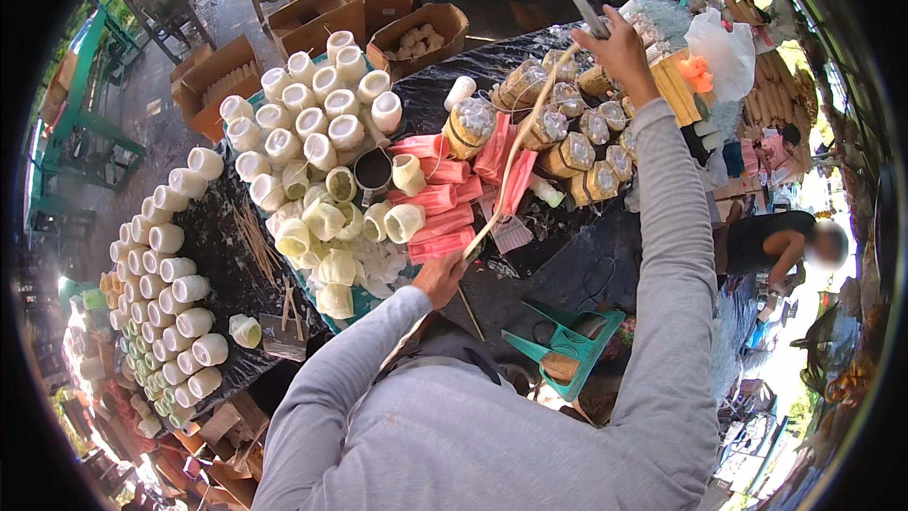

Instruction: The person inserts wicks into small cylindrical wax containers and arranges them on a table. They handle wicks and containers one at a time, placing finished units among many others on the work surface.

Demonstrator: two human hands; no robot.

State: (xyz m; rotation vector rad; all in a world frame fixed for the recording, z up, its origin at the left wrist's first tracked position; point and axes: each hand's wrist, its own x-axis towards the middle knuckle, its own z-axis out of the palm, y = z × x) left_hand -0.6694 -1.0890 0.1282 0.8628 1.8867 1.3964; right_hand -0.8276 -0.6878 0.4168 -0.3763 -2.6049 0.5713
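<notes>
A long pale tan strip [515, 153], slightly bowed, stretches slantwise across the table between my hands. My left hand [441, 277] is closed around its near end, close to the table's front edge. Farther off to the right, my right hand [619, 55] grips a flat grey bar that looks like a blade [584, 11]. The strip's far end meets that hand; whether the fingers also pinch it cannot be made out. Under the strip lie pink paper-wrapped rolls [437, 200] and tan bundles with clear plastic tops [470, 126].
White-topped cylinders [312, 121] crowd the table's left, beside a dark mug [373, 170] and pale yellow cups [324, 220]. More white cylinders [196, 323] stand farther left. Cardboard boxes [419, 30] sit behind. A green plastic stool [565, 341] stands near me; another person [771, 238] is at right.
</notes>
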